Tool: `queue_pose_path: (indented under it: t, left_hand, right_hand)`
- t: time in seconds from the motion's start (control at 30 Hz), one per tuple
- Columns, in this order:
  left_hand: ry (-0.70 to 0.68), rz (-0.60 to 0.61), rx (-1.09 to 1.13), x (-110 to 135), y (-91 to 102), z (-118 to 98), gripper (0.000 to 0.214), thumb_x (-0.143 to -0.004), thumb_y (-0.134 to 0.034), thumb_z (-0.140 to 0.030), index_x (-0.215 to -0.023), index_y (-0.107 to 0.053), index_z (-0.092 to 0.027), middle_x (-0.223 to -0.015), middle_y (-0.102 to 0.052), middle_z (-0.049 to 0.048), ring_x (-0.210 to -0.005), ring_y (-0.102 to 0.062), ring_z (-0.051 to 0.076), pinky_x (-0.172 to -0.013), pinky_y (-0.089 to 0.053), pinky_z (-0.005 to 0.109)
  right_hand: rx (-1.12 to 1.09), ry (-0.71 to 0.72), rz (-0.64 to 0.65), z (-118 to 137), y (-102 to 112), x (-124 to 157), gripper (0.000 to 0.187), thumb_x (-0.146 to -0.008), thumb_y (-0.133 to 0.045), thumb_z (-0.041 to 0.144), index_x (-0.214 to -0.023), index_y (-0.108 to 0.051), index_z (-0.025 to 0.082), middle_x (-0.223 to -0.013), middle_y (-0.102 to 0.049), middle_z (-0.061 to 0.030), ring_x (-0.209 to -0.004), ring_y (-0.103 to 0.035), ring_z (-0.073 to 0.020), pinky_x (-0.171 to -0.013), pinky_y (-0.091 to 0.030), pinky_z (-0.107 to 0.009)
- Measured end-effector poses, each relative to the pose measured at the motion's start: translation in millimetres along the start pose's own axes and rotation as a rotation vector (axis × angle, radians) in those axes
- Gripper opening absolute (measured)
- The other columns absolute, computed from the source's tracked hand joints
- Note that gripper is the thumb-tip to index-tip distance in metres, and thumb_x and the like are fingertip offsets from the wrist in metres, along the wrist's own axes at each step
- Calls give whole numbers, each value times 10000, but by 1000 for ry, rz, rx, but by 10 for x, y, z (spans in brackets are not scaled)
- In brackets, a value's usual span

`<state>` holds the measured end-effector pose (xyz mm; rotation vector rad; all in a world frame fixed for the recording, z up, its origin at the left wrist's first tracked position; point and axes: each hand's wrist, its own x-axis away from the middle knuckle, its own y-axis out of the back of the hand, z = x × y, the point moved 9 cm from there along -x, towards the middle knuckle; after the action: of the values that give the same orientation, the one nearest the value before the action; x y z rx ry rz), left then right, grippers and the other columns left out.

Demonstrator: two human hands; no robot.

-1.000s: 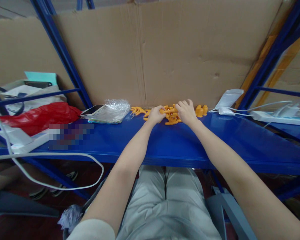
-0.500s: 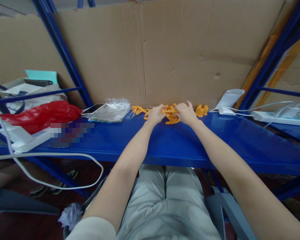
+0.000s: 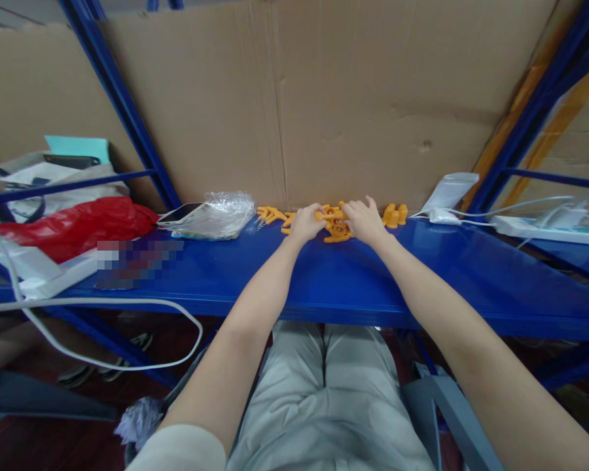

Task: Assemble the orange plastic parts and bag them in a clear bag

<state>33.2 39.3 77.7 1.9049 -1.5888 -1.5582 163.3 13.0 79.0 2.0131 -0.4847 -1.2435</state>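
My left hand point(image 3: 305, 224) and my right hand point(image 3: 364, 220) are close together at the back of the blue table. Between them they grip an orange plastic rod-like piece point(image 3: 330, 214), one end in each hand; its exact kind cannot be made out. Just under and behind it lie orange plastic parts with round holes point(image 3: 338, 232). Branching orange parts point(image 3: 271, 214) rest left of my left hand, with small metal springs point(image 3: 261, 224) beside them. To the right of my right hand stand several stubby orange pieces point(image 3: 395, 215). My fingertips are partly hidden.
A cardboard sheet point(image 3: 353, 98) walls off the back of the blue table point(image 3: 245, 275). Left are a phone point(image 3: 182, 214), a plastic-wrapped stack point(image 3: 216, 224), a red bag point(image 3: 88, 226) and a white cable point(image 3: 142, 302). A white adapter point(image 3: 444, 216) with cables sits right.
The orange rod-like piece shows more clearly between my hands, lying straighter across. My hands have barely shifted; the whole view has moved slightly.
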Motion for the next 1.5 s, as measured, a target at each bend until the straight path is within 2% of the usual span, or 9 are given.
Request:
queue_pose_path:
  t: [0.17, 0.47, 0.73, 0.93, 1.23, 1.3, 1.4, 1.5]
  left_hand:
    - [-68, -29, -86, 20, 71, -81, 252, -788, -611, -177, -1029, -679, -210, -1001, -729, 61, -980, -660, 223, -858, -473, 300]
    - [-110, -9, -122, 36, 37, -105, 260, -815, -575, -163, -1053, -664, -217, -1049, -720, 64, -999, -651, 219, -865, -469, 297]
    - [-111, -1, -82, 27, 32, -110, 275, -824, -560, -157, -1075, -656, -217, -1089, -701, 61, -1053, -627, 216, -902, -461, 300]
    - [-117, -6, -58, 33, 40, -139, 269, -841, -556, -154, -1087, -660, -189, -1100, -694, 87, -1057, -626, 228, -920, -457, 317]
    - [-137, -4, -69, 41, 31, -167, 303, -868, -551, -176, -1154, -646, -210, -1122, -677, 81, -1108, -612, 234, -958, -465, 335]
    - [-160, -14, -57, 51, 43, -177, 372, -887, -536, -186, -1251, -605, -226, -1158, -663, 80, -1141, -600, 240, -985, -459, 348]
    - [-215, -41, 7, 65, 68, -204, 530, -911, -504, -191, -1435, -453, -254, -1242, -629, 88, -1196, -578, 248, -1036, -439, 377]
    - [-274, -59, 108, 53, 64, -219, 619, -919, -480, -182, -1514, -329, -264, -1334, -586, 102, -1268, -536, 254, -1091, -403, 400]
  right_hand:
    - [-75, -5, -4, -11, -33, 5, 367, -945, -396, 203, -1260, -569, 128, -1177, -665, -188, -1136, -560, -305, -1078, -254, -591]
    - [-57, -18, 27, -16, -37, -21, 294, -935, -444, 183, -1155, -633, 140, -1113, -693, -171, -1099, -567, -296, -1072, -247, -601]
    - [-21, 0, -39, -24, 18, -16, 240, -938, -433, 181, -1081, -625, 184, -1061, -693, -125, -1050, -537, -280, -1073, -222, -590]
    - [16, -2, -52, -14, 53, -7, 241, -940, -418, 166, -1091, -606, 176, -1065, -676, -127, -1047, -526, -274, -1082, -218, -572]
    - [18, -30, -70, -43, 56, -2, 261, -934, -389, 147, -1110, -579, 179, -1087, -654, -137, -1051, -535, -275, -1081, -223, -560]
    - [10, -57, -71, -63, 45, -2, 273, -929, -380, 140, -1121, -573, 167, -1094, -651, -146, -1048, -547, -278, -1076, -233, -553]
    - [-14, -98, -76, -94, 35, -3, 279, -922, -388, 144, -1140, -562, 150, -1099, -649, -160, -1044, -565, -289, -1067, -241, -556]
    - [-23, -118, -75, -105, 33, -4, 281, -924, -390, 148, -1151, -556, 153, -1094, -656, -157, -1043, -578, -291, -1075, -227, -561]
